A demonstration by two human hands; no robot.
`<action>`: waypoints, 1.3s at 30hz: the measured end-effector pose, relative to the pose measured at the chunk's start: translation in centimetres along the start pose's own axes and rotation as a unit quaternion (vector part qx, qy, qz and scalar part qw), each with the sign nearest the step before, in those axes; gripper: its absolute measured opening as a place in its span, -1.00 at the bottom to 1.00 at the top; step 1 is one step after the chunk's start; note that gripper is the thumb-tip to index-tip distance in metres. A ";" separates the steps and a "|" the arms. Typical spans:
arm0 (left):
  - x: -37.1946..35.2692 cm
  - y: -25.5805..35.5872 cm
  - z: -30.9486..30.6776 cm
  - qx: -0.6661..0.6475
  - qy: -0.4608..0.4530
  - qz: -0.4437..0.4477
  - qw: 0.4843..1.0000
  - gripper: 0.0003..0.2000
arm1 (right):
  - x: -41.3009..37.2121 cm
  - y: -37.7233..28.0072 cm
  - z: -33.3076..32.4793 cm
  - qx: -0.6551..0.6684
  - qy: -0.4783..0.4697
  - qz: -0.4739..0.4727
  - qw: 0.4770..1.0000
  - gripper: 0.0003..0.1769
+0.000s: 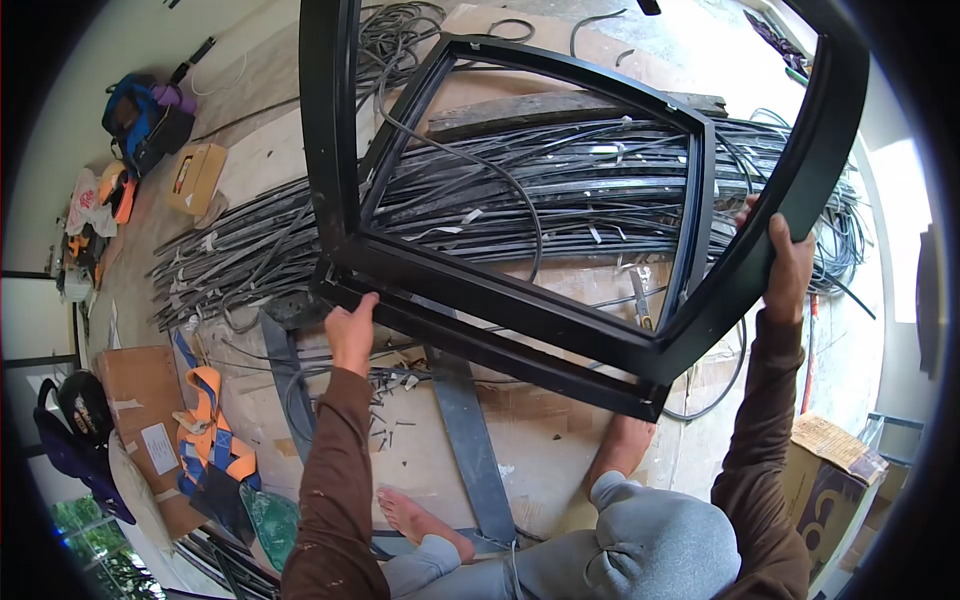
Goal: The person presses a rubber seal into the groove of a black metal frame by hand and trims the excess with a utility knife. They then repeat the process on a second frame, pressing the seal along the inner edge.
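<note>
A large black window frame fills the middle of the view, tilted, its upper part running out of sight at the top. My right hand grips its right side bar, thumb on the near face and fingertips showing on the inner side. At the lower left corner, my left hand is closed on the black lower bar, which runs just below the frame's bottom rail; the fingers are hidden beneath it. A second black frame shows behind, through the opening.
Long black strips lie bundled across the floor, with coiled cable at the back. A utility knife and loose screws are on the floor. Orange straps lie left, a cardboard box stands right, and flat grey bars lie near my feet.
</note>
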State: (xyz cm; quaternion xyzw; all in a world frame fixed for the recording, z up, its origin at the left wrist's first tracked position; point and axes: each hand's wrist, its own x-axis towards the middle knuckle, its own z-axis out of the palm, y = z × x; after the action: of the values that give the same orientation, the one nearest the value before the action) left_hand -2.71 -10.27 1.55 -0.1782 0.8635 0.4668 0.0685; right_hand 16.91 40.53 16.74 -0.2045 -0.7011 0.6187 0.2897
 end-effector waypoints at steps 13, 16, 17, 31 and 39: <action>-5.6 1.3 2.1 -0.082 -0.144 -0.103 0.981 -0.58 | 7.0 0.6 -3.1 -0.015 -0.006 0.068 0.998 -0.42; -5.6 1.2 0.1 -0.016 -0.250 -0.053 0.967 -0.62 | 6.1 1.0 -2.5 -0.031 -0.003 0.060 0.998 -0.37; -4.2 -1.0 -0.7 0.043 -0.287 0.008 0.957 -0.66 | 5.7 0.5 -3.2 -0.051 0.008 0.064 0.997 -0.34; 0.2 3.7 -16.8 0.123 -0.233 0.016 0.965 -0.74 | 3.5 0.6 -3.3 -0.038 0.000 0.080 0.996 -0.41; 0.3 4.3 -21.9 0.022 -0.178 -0.098 0.979 -0.67 | 3.2 0.7 -2.7 -0.126 0.142 -0.072 0.979 -0.39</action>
State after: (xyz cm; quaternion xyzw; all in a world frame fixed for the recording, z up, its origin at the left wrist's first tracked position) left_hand -3.51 -26.36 17.04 -0.1742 0.8259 0.4633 0.2701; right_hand 16.23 44.67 16.73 -0.2743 -0.7382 0.4671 0.4020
